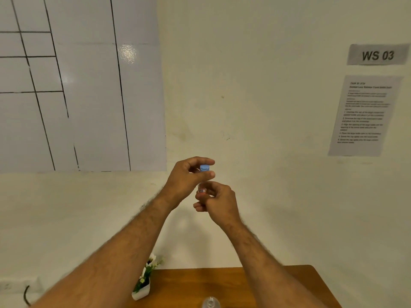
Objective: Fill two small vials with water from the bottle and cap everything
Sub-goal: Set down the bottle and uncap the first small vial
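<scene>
The wooden desk (287, 283) filled the bottom of the view, with a small white pot of artificial flowers (142, 285) at its left edge and the clear top of what was probably the water bottle (210, 302) just showing at the lower border. Well above the desk, in front of the pale wall, both hands met around one small vial (202, 189). The right hand (219, 202) had its fingers curled round the labelled body; the left hand (188, 177) pinched the blue cap (204, 168) between thumb and forefinger. The vial looked light, rigid and smooth (likely slippery if wet), so the body wanted a firm wrap low down and the cap a fingertip pinch. Whether the cap was going on or coming off, I could not tell.
</scene>
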{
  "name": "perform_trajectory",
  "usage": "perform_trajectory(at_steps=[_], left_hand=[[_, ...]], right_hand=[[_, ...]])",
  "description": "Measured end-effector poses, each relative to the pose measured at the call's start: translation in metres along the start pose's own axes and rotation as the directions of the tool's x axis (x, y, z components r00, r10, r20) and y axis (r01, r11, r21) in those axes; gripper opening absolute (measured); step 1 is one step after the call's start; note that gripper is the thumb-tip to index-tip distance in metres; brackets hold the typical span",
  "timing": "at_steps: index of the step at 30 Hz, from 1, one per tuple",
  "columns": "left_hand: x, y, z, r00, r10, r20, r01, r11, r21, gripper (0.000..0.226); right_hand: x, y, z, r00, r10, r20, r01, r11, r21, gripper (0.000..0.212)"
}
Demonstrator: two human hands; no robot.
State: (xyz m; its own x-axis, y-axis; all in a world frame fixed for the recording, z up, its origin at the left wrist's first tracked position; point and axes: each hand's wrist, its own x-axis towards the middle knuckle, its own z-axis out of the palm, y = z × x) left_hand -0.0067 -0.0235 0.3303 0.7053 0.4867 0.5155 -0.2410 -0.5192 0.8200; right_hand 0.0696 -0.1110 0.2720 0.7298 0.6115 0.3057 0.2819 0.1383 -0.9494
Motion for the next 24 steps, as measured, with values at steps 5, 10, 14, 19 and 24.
perform_trajectory(at_steps=[5,10,14,19,24], left_hand=[[0.001,-0.001,0.003,1.000,0.006,0.002,-0.006,1.000,-0.024,0.027],[0.006,0.000,0.001,0.991,-0.040,-0.130,0.015,0.981,-0.194,0.029],[0.008,-0.007,-0.001,0.974,-0.059,-0.220,0.000,0.966,-0.260,0.028],[0.004,-0.021,-0.007,0.958,-0.106,-0.265,0.000,0.929,-0.370,0.019],[-0.006,-0.045,-0.012,0.952,-0.171,-0.253,0.034,0.882,-0.470,0.019]], right_hand=[[0.000,0.003,0.001,1.000,-0.005,-0.021,0.005,1.000,0.002,0.025],[0.002,0.006,0.001,1.000,0.016,-0.020,-0.015,1.000,0.013,0.028],[0.004,0.008,0.003,1.000,0.006,-0.028,-0.006,1.000,-0.016,0.032],[0.005,0.011,0.002,0.999,-0.003,-0.046,0.003,1.000,-0.001,0.032],[0.002,0.020,0.004,0.999,-0.005,-0.048,0.007,1.000,0.028,0.036]])
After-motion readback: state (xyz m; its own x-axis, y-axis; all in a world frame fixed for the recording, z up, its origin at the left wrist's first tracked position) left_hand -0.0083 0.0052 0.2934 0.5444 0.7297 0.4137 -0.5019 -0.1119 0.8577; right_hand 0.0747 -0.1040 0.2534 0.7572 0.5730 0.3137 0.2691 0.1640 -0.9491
